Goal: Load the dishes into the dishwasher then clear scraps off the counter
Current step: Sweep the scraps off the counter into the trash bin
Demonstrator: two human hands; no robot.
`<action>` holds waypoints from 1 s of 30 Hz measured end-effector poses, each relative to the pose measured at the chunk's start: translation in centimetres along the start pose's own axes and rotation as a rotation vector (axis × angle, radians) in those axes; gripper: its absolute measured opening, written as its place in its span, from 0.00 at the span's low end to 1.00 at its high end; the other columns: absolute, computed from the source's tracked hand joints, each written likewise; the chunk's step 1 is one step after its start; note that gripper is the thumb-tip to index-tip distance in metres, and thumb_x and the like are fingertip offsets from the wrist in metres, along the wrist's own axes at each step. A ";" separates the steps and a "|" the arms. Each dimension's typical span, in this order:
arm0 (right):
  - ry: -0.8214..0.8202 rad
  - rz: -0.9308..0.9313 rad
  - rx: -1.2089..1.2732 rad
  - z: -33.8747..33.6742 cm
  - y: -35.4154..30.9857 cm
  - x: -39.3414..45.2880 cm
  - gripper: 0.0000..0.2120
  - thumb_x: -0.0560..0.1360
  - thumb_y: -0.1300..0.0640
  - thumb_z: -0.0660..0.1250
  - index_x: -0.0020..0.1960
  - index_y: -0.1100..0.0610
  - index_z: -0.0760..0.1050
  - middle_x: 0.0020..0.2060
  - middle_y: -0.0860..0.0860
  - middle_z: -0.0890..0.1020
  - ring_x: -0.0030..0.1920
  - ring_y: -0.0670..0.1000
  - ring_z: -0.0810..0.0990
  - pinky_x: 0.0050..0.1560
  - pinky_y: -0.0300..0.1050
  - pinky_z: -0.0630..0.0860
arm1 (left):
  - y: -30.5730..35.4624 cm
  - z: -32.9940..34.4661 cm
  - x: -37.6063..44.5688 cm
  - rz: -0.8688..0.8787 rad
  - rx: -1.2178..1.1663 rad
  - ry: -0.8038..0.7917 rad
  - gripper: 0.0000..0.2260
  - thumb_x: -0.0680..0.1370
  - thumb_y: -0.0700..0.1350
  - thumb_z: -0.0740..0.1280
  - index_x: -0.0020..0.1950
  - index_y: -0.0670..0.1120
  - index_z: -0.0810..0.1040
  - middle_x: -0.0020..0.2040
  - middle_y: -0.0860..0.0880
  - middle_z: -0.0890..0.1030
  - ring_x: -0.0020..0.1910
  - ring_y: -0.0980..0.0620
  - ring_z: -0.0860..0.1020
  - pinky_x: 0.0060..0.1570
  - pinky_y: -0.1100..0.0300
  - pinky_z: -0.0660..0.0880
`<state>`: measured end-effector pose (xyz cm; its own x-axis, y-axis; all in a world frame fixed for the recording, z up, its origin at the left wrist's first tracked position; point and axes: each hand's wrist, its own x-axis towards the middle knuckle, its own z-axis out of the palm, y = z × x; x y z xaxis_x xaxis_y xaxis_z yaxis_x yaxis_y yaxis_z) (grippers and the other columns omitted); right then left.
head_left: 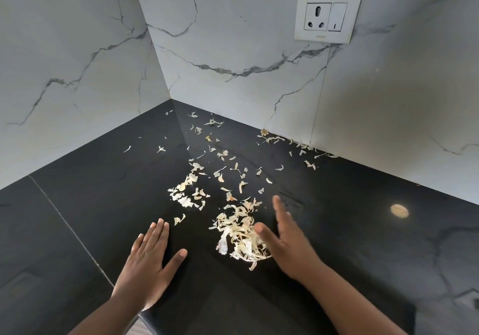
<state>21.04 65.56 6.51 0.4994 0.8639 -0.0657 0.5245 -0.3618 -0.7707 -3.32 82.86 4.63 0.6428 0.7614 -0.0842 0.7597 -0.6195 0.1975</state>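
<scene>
Scraps point(239, 233) half-piled near the counter point(77, 205) front; both flat, spread hands, left point(150, 254) and right point(287, 241), flank it; far-corner bits remain.

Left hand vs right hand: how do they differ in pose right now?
The left hand lies flat, palm down on the counter, away from the scrap pile. The right hand stands on edge, touching the pile, and is blurred. Both have straight fingers and hold nothing.

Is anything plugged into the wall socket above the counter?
No, the wall socket has nothing plugged in, its three pin holes all bare, beside the switch on the same plate.
</scene>
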 end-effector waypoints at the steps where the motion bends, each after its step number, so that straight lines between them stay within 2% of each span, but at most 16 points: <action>1: 0.043 0.022 -0.040 -0.7 0.8 -0.5 0.55 0.63 0.18 0.41 0.79 0.51 0.40 0.78 0.46 0.45 0.75 0.42 0.42 0.75 0.43 0.44 | 0.0 0.0 0.0 0.003 0.002 0.004 0.52 0.62 0.78 0.27 0.77 0.47 0.41 0.76 0.56 0.39 0.74 0.61 0.34 0.73 0.61 0.35; 4: 0.092 0.119 -0.161 -1.0 1.9 -1.9 0.59 0.60 0.17 0.33 0.79 0.55 0.39 0.78 0.50 0.45 0.73 0.41 0.40 0.73 0.40 0.39 | 0.1 0.0 0.0 0.009 0.003 0.019 0.53 0.62 0.77 0.27 0.78 0.46 0.41 0.76 0.56 0.39 0.73 0.61 0.34 0.73 0.61 0.35; 6: 0.099 0.135 -0.286 0.7 0.8 -2.5 0.58 0.61 0.19 0.29 0.78 0.58 0.36 0.78 0.52 0.42 0.74 0.44 0.37 0.73 0.41 0.36 | 0.1 0.0 0.0 0.012 0.014 0.021 0.53 0.62 0.77 0.26 0.78 0.46 0.41 0.76 0.56 0.38 0.73 0.61 0.34 0.72 0.61 0.34; 9: 0.101 0.172 -0.330 4.0 -1.6 -2.5 0.54 0.64 0.22 0.31 0.76 0.60 0.32 0.77 0.55 0.37 0.76 0.49 0.35 0.73 0.44 0.32 | 0.0 0.3 0.1 0.013 0.012 0.034 0.52 0.62 0.77 0.27 0.78 0.47 0.41 0.76 0.56 0.38 0.73 0.61 0.34 0.73 0.61 0.35; 12: 0.113 0.123 -0.273 6.5 -3.4 -1.3 0.58 0.60 0.20 0.29 0.76 0.61 0.32 0.75 0.51 0.35 0.76 0.49 0.35 0.73 0.43 0.32 | -0.2 0.5 0.2 0.013 0.002 0.048 0.51 0.64 0.77 0.29 0.78 0.47 0.43 0.77 0.55 0.40 0.74 0.61 0.36 0.73 0.60 0.36; 14: 0.075 0.086 -0.030 7.1 -3.6 0.1 0.60 0.59 0.17 0.34 0.78 0.57 0.36 0.74 0.43 0.41 0.76 0.45 0.41 0.74 0.40 0.38 | -0.2 0.6 0.1 0.006 -0.009 0.067 0.49 0.66 0.77 0.34 0.78 0.47 0.47 0.78 0.54 0.45 0.75 0.60 0.39 0.74 0.60 0.38; 15: 0.059 0.104 0.170 6.7 -3.4 0.8 0.58 0.60 0.16 0.40 0.79 0.53 0.39 0.74 0.41 0.50 0.75 0.44 0.51 0.73 0.39 0.47 | -0.2 0.6 0.1 -0.005 -0.026 0.084 0.47 0.68 0.75 0.38 0.78 0.47 0.50 0.78 0.53 0.49 0.76 0.59 0.43 0.74 0.59 0.40; 16: 0.070 0.108 0.327 5.9 -3.1 1.4 0.55 0.62 0.17 0.45 0.79 0.47 0.42 0.69 0.40 0.62 0.68 0.43 0.63 0.68 0.39 0.58 | -0.2 0.6 0.1 -0.023 -0.046 0.108 0.45 0.69 0.74 0.40 0.78 0.48 0.55 0.78 0.53 0.55 0.77 0.57 0.48 0.75 0.58 0.43; 17: 0.123 0.101 0.395 4.7 -2.6 2.0 0.51 0.63 0.18 0.49 0.78 0.44 0.45 0.60 0.38 0.69 0.58 0.42 0.69 0.60 0.41 0.64 | -0.1 0.4 0.3 -0.048 -0.061 0.141 0.43 0.69 0.73 0.42 0.76 0.48 0.61 0.76 0.53 0.61 0.76 0.55 0.55 0.75 0.57 0.48; 18: 0.198 0.097 0.380 3.1 -1.8 2.6 0.49 0.64 0.19 0.50 0.78 0.43 0.48 0.57 0.38 0.71 0.56 0.41 0.70 0.59 0.43 0.66 | -0.1 0.2 0.7 -0.076 -0.066 0.178 0.41 0.69 0.72 0.43 0.73 0.49 0.67 0.72 0.53 0.67 0.73 0.53 0.61 0.73 0.55 0.54; 19: 0.265 0.084 0.336 1.1 -0.8 3.5 0.48 0.65 0.20 0.51 0.78 0.45 0.51 0.62 0.40 0.71 0.62 0.43 0.70 0.65 0.44 0.65 | 0.0 -0.2 1.4 -0.105 -0.068 0.214 0.39 0.70 0.72 0.44 0.69 0.51 0.71 0.66 0.54 0.72 0.68 0.51 0.66 0.69 0.52 0.59; 21: 0.325 0.059 0.189 -3.4 1.5 5.4 0.49 0.64 0.22 0.51 0.77 0.50 0.57 0.71 0.45 0.67 0.73 0.45 0.63 0.73 0.47 0.60 | 0.1 -0.9 2.7 -0.172 -0.077 0.254 0.34 0.73 0.72 0.45 0.63 0.53 0.75 0.58 0.54 0.73 0.63 0.48 0.69 0.66 0.48 0.61; 23: 0.299 0.024 -0.032 -7.5 4.1 7.4 0.47 0.66 0.23 0.50 0.75 0.51 0.61 0.73 0.49 0.67 0.74 0.49 0.62 0.73 0.48 0.60 | 0.2 -1.0 3.7 -0.247 -0.069 0.240 0.32 0.73 0.71 0.46 0.67 0.55 0.70 0.63 0.53 0.70 0.68 0.47 0.64 0.69 0.47 0.57; 26: 0.224 -0.019 -0.422 -12.1 7.3 11.1 0.47 0.67 0.22 0.48 0.73 0.53 0.64 0.70 0.53 0.70 0.71 0.52 0.65 0.70 0.50 0.63 | 0.1 -0.5 4.6 -0.298 0.019 0.151 0.43 0.68 0.76 0.37 0.77 0.55 0.52 0.78 0.51 0.52 0.77 0.50 0.47 0.73 0.49 0.44; 28: 0.192 -0.043 -0.596 -14.0 8.8 13.1 0.49 0.65 0.20 0.44 0.73 0.53 0.63 0.70 0.53 0.70 0.71 0.53 0.66 0.69 0.50 0.65 | 0.0 -0.3 4.8 -0.296 0.049 0.124 0.47 0.64 0.76 0.31 0.78 0.53 0.46 0.79 0.52 0.46 0.77 0.52 0.41 0.74 0.50 0.41; 30: 0.147 -0.059 -0.679 -14.9 10.0 14.5 0.51 0.64 0.19 0.43 0.74 0.53 0.62 0.72 0.52 0.68 0.72 0.52 0.65 0.69 0.49 0.64 | 0.0 -0.2 5.0 -0.299 0.039 0.122 0.49 0.62 0.76 0.30 0.78 0.54 0.45 0.79 0.54 0.45 0.77 0.55 0.40 0.74 0.51 0.41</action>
<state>43.80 69.25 7.35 0.5198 0.8498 0.0873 0.8448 -0.4962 -0.2005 -0.16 86.71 4.43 0.3761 0.9265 -0.0143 0.9176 -0.3703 0.1444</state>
